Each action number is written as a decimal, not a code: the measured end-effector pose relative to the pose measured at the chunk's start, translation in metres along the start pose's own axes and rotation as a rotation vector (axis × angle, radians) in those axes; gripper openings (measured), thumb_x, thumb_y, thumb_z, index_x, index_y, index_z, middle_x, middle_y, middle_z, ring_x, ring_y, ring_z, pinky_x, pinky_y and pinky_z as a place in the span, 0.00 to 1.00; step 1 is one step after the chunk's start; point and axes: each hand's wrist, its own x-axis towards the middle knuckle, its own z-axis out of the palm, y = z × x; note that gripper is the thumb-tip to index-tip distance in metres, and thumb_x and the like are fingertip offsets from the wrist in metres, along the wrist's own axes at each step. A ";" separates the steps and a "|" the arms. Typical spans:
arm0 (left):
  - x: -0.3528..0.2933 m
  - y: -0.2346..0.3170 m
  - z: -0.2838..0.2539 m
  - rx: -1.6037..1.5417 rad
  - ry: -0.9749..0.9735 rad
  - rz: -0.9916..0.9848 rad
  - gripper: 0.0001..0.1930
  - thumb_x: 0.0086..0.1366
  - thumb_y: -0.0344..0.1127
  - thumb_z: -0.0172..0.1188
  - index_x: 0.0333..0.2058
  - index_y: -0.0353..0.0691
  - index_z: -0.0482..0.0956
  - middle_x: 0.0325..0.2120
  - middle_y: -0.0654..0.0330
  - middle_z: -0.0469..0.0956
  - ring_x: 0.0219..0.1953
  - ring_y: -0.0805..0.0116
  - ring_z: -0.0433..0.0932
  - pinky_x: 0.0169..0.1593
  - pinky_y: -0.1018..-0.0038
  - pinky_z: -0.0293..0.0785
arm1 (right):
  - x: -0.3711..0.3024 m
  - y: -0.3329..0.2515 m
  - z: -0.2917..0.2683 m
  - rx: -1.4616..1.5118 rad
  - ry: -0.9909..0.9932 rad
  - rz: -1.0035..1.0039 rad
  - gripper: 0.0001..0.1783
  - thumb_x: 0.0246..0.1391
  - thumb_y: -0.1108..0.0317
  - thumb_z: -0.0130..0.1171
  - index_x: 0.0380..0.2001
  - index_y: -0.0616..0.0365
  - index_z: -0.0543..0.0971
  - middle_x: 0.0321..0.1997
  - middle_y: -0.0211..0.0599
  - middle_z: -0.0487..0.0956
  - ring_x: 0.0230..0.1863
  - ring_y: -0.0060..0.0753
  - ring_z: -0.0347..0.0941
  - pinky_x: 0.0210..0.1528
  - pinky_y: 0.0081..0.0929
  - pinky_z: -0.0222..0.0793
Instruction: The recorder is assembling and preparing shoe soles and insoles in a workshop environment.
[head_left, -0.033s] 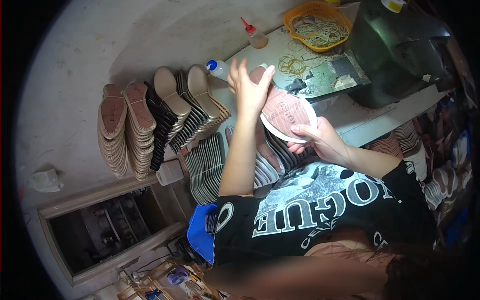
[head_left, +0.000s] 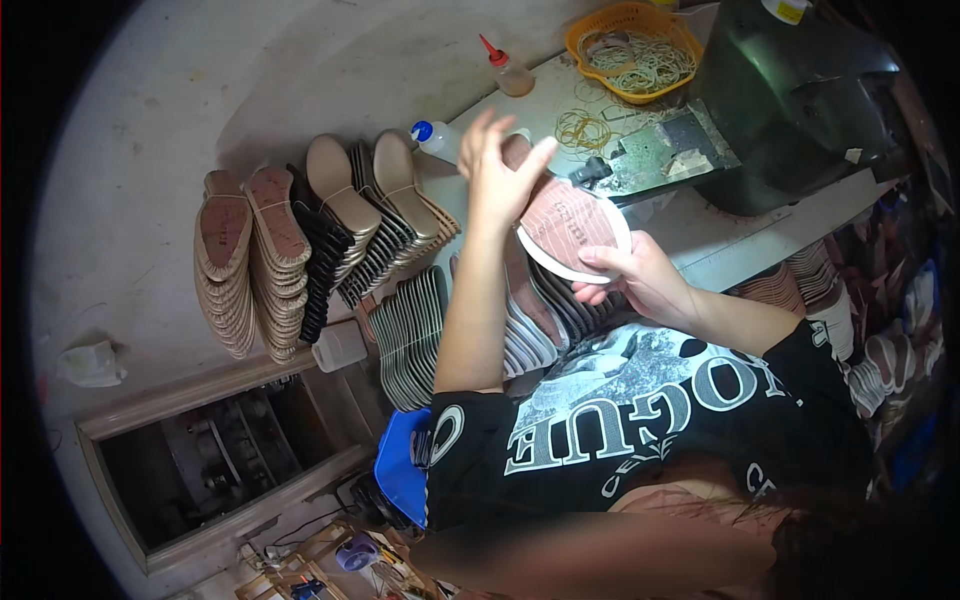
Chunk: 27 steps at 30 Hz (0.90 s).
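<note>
My right hand [head_left: 645,275] grips the wide end of a shoe insole [head_left: 570,218], thumb on its face and fingers underneath. The insole has a reddish-brown, lined face with dark print and a white rim, and is tilted over the bench. At its narrow end is my left hand [head_left: 498,175], fingers stretched and spread, partly blurred. The left thumb lies over the insole's edge; whether the palm touches it I cannot tell. Below the insole, banded stacks of striped insoles [head_left: 408,325] stand on edge.
Banded stacks of beige soles [head_left: 225,290] line the wall. On the bench [head_left: 690,245] are a yellow basket of rubber bands [head_left: 640,95], a red-tipped bottle [head_left: 513,78], a blue-capped bottle [head_left: 435,138] and a large dark container [head_left: 790,110]. A blue bin [head_left: 402,465] stands at lower left.
The insole and both hands have shifted very slightly to the left. The left fingers have moved a little and are more blurred; the right hand keeps its grip.
</note>
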 end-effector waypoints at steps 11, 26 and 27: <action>0.038 0.005 -0.042 0.177 -0.941 0.061 0.31 0.45 0.62 0.67 0.36 0.41 0.78 0.31 0.58 0.78 0.42 0.62 0.71 0.61 0.59 0.47 | 0.026 0.003 0.002 -0.015 0.038 -0.115 0.19 0.61 0.60 0.55 0.43 0.69 0.75 0.36 0.43 0.81 0.33 0.29 0.81 0.35 0.19 0.78; -0.002 -0.004 -0.052 -0.244 -0.773 -0.330 0.21 0.55 0.46 0.68 0.36 0.34 0.75 0.27 0.65 0.74 0.30 0.78 0.71 0.34 0.80 0.69 | 0.031 -0.014 -0.001 -0.069 0.040 -0.078 0.18 0.63 0.60 0.50 0.39 0.69 0.76 0.35 0.43 0.81 0.33 0.27 0.81 0.35 0.19 0.79; -0.003 -0.004 -0.053 -0.156 -0.787 -0.343 0.21 0.55 0.46 0.69 0.35 0.33 0.75 0.26 0.65 0.75 0.28 0.78 0.71 0.33 0.79 0.70 | 0.030 -0.015 -0.001 -0.075 0.033 -0.082 0.18 0.63 0.60 0.50 0.39 0.69 0.76 0.35 0.43 0.81 0.33 0.27 0.81 0.35 0.19 0.79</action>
